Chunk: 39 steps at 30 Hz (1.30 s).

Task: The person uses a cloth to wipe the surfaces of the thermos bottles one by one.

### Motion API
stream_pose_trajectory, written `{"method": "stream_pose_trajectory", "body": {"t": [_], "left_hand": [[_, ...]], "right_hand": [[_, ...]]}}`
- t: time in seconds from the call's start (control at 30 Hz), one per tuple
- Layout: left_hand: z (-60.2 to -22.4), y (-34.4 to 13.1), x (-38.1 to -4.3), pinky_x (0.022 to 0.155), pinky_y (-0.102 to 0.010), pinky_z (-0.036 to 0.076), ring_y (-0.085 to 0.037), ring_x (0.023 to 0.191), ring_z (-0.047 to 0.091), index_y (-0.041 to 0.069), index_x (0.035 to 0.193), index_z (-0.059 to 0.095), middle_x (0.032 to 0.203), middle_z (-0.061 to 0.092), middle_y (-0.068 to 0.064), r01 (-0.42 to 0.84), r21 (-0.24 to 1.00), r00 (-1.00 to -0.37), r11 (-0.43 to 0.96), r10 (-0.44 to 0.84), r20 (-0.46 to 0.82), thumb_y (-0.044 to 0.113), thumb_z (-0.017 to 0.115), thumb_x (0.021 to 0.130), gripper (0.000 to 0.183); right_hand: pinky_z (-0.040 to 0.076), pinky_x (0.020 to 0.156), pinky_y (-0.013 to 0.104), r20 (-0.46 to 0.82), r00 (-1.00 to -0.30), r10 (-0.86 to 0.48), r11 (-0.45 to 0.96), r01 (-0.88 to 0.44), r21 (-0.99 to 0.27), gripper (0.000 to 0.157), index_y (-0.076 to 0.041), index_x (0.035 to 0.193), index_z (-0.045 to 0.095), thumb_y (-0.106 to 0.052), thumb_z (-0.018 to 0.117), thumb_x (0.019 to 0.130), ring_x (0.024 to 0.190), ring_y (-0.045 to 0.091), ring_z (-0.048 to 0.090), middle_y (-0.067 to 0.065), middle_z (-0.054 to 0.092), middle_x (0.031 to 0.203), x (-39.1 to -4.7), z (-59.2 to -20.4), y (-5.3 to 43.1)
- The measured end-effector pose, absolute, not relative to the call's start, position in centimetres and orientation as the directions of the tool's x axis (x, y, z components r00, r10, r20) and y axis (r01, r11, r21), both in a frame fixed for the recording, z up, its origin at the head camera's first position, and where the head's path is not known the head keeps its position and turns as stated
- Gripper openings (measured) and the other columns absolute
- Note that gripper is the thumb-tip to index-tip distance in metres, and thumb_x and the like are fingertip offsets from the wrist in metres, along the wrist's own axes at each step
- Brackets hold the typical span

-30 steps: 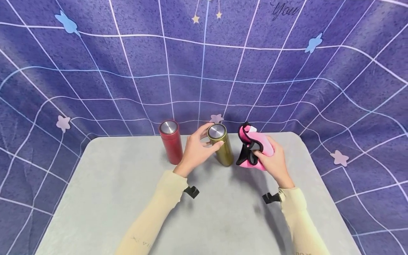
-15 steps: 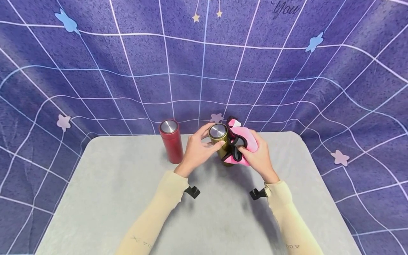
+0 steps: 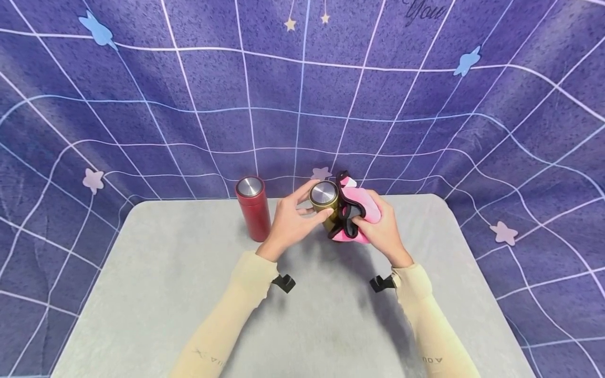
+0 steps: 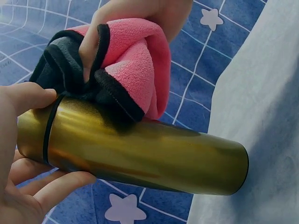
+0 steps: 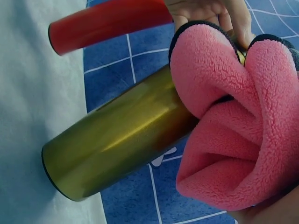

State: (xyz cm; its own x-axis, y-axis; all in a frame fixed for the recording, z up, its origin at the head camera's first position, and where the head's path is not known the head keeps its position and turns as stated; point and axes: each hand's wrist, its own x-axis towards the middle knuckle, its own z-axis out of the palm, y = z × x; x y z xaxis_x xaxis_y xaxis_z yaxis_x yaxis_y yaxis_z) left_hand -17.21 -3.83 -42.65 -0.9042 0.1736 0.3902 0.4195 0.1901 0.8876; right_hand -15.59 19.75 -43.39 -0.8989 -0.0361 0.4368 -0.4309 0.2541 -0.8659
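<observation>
A gold thermos flask (image 3: 324,194) with a brushed-metal lid stands upright at the back of the table. My left hand (image 3: 294,218) grips it near the top, thumb on the near side and fingers round the far side; the left wrist view has them by the dark ring under the lid of the flask (image 4: 140,151). In my right hand (image 3: 386,231) is a bunched pink fleecy towel (image 3: 363,202) with a dark grey backing and black edging. The towel (image 5: 229,121) lies against the flask's right side, hiding part of its upper body.
A red thermos flask (image 3: 256,212) with a metal lid stands left of my left hand. The grey table (image 3: 179,273) ends close behind the flasks at a purple-blue curtain (image 3: 198,126) with grid lines and stars. A small black camera (image 3: 285,283) juts from the left wrist.
My right hand has carried the towel leftward from beside the gold flask up against it. Over the last half second both hands have stayed almost still, and the red flask has not moved.
</observation>
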Motion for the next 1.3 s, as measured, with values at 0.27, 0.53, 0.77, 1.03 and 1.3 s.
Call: {"method": "stream_pose_trajectory", "body": {"t": [0.27, 0.53, 0.77, 1.03, 1.3], "left_hand": [[-42.4, -4.0, -16.8, 0.087, -0.036, 0.066, -0.023, 0.125, 0.071, 0.018, 0.148, 0.066, 0.142, 0.070, -0.006, 0.430, 0.890, -0.899, 0.156, 0.169, 0.404, 0.016, 0.091, 0.083, 0.071], [-42.5, -4.0, -16.8, 0.086, -0.035, 0.066, -0.022, 0.126, 0.071, 0.015, 0.147, 0.067, 0.143, 0.070, -0.004, 0.436, 0.892, -0.896, 0.121, 0.155, 0.417, 0.014, 0.092, 0.082, 0.070], [-42.6, -4.0, -16.8, 0.087, -0.033, 0.066, -0.019, 0.124, 0.071, 0.018, 0.146, 0.068, 0.142, 0.070, -0.001, 0.440, 0.891, -0.895, 0.112, 0.143, 0.423, 0.014, 0.093, 0.081, 0.069], [-42.3, -3.7, -16.5, 0.090, -0.035, 0.065, -0.018, 0.122, 0.072, 0.022, 0.146, 0.068, 0.137, 0.073, -0.001, 0.441, 0.890, -0.891, 0.115, 0.175, 0.418, 0.014, 0.093, 0.080, 0.071], [-41.7, -3.9, -16.7, 0.090, -0.035, 0.065, -0.017, 0.122, 0.072, 0.019, 0.148, 0.067, 0.139, 0.072, 0.001, 0.444, 0.890, -0.889, 0.104, 0.174, 0.423, 0.016, 0.092, 0.082, 0.071]], "right_hand": [[0.050, 0.087, 0.017, 0.431, -0.902, -0.026, 0.229, -0.425, -0.876, 0.054, 0.007, 0.126, 0.070, 0.018, 0.073, 0.073, 0.096, 0.004, 0.062, -0.017, 0.071, 0.106, -15.6, -43.7, 19.7], [0.050, 0.087, 0.016, 0.442, -0.896, -0.022, 0.220, -0.436, -0.873, 0.052, 0.012, 0.125, 0.068, 0.018, 0.070, 0.073, 0.095, 0.002, 0.062, -0.018, 0.069, 0.105, -14.1, -41.7, 18.9], [0.052, 0.086, 0.015, 0.425, -0.905, 0.013, 0.241, -0.410, -0.880, 0.050, 0.010, 0.124, 0.070, 0.016, 0.070, 0.075, 0.095, 0.001, 0.064, -0.019, 0.070, 0.107, -14.1, -43.0, 19.2], [0.051, 0.089, 0.015, 0.394, -0.917, 0.054, 0.246, -0.371, -0.896, 0.052, 0.004, 0.126, 0.072, 0.014, 0.074, 0.075, 0.097, 0.003, 0.064, -0.018, 0.072, 0.108, -15.3, -47.1, 20.7], [0.051, 0.090, 0.016, 0.371, -0.927, 0.056, 0.229, -0.350, -0.908, 0.049, -0.002, 0.126, 0.074, 0.008, 0.079, 0.079, 0.098, 0.005, 0.065, -0.016, 0.073, 0.107, -16.1, -48.2, 21.3]]}}
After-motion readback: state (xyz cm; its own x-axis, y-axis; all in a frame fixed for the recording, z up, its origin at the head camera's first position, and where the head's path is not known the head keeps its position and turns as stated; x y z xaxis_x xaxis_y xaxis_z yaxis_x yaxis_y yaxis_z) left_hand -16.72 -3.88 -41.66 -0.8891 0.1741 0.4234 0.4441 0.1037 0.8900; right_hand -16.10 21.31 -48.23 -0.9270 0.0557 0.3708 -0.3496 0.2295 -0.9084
